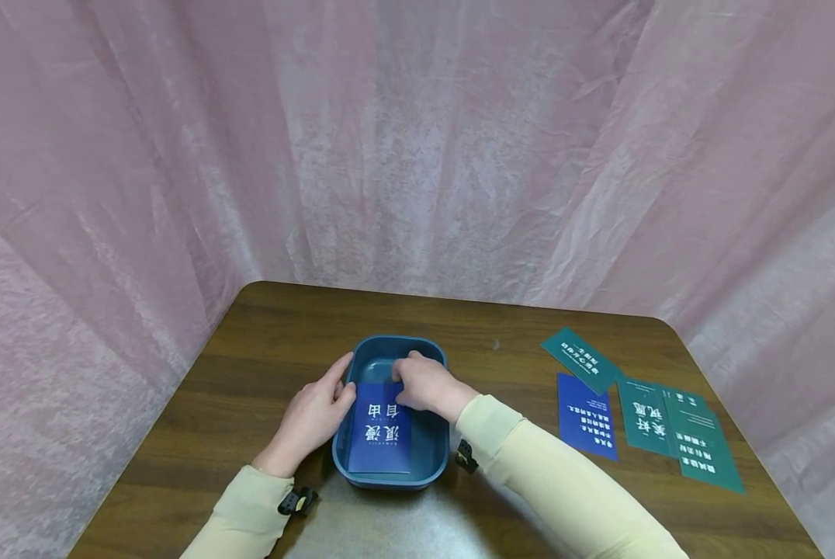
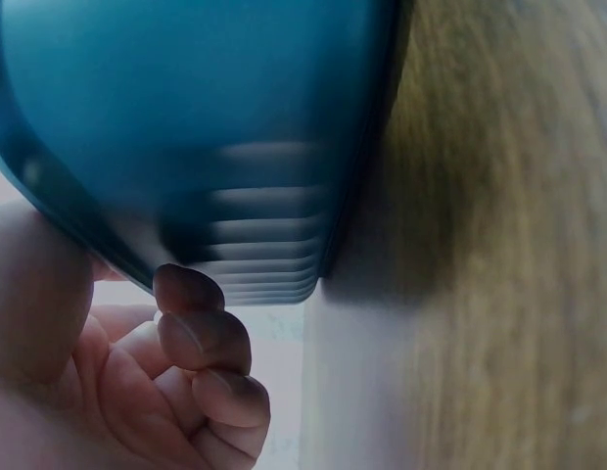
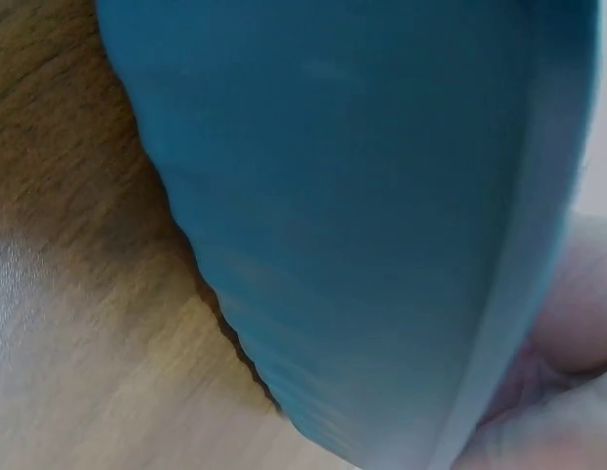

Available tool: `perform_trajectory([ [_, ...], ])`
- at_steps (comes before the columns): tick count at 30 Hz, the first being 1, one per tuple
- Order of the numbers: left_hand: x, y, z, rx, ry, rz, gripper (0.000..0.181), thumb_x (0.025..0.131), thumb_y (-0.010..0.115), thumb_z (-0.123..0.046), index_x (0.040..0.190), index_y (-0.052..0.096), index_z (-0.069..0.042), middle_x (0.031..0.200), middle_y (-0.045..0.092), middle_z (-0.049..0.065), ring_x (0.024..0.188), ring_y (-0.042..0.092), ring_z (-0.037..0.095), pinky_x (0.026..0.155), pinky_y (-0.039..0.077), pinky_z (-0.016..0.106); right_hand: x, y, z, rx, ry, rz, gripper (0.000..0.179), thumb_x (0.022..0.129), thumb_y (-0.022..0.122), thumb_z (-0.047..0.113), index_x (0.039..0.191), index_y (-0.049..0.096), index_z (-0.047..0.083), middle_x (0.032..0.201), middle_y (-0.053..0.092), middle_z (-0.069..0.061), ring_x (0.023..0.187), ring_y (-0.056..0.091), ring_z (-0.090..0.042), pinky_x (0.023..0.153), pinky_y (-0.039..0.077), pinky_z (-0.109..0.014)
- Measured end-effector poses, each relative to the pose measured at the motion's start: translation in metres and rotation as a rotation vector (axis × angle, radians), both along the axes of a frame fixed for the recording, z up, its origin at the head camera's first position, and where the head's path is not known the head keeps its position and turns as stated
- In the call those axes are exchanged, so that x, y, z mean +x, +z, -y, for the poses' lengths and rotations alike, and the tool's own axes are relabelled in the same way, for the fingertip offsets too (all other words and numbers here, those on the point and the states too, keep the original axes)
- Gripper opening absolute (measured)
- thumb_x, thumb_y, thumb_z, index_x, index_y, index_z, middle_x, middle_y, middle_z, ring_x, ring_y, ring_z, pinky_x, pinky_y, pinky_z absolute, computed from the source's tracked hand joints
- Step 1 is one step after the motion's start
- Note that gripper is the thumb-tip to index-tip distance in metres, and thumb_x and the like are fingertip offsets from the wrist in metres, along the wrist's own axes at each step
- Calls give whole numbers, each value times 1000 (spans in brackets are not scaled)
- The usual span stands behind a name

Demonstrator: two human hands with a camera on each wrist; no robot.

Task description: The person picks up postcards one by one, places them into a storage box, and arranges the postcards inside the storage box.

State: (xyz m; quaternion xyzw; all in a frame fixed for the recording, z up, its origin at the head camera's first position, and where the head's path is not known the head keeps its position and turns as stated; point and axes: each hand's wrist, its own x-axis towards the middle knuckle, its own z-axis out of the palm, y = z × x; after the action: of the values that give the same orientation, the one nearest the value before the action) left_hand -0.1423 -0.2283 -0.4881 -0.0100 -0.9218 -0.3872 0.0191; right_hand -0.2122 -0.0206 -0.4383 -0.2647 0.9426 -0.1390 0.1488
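A blue plastic bin (image 1: 427, 466) stands on the table, with a blue card (image 1: 382, 454) printed in white characters lying inside it. My left hand (image 1: 313, 415) grips the bin's left rim, thumb at the edge and fingers outside; in the left wrist view its curled fingers (image 2: 206, 338) sit against the ribbed wall. Over the bin's right rim, my right hand (image 1: 427, 384) reaches inside, fingers curled at the card's far right corner, thumb over its edge. The right wrist view shows mostly the bin's outer wall (image 3: 352, 215), the hand's lower part behind the rim.
On the right of the wooden table (image 1: 306, 318) lie a blue card (image 1: 578, 415), a tilted green card (image 1: 583, 361) overlapping it, and two more green cards, one left (image 1: 644, 415) and one right (image 1: 704, 442). Pink curtains (image 1: 417, 155) hang behind and beside the table.
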Motion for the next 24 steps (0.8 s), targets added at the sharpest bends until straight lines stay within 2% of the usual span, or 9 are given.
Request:
perform_trajectory([
  [14,0,0,1,-10,7,-35,60,112,60,-20,169,44,-8,71,54,-1,56,52,18,55,38,34,-11,26,-41,-218,-13,-175,25,99,83,10,122,77,5,113,67,-11,101,68,-26,91,59,-44],
  [18,1,1,3,-13,11,-18,61,112,60,-21,169,43,-9,71,54,0,57,52,18,55,39,34,-11,26,-56,-264,-6,-214,30,100,82,11,129,76,5,123,68,-12,112,69,-29,96,58,-47],
  [24,0,1,4,-9,14,4,61,113,59,-21,170,41,-10,72,55,0,59,53,19,57,41,35,-10,23,-79,-225,-6,-263,45,103,81,19,144,70,6,144,66,-13,137,59,-38,110,50,-59],
])
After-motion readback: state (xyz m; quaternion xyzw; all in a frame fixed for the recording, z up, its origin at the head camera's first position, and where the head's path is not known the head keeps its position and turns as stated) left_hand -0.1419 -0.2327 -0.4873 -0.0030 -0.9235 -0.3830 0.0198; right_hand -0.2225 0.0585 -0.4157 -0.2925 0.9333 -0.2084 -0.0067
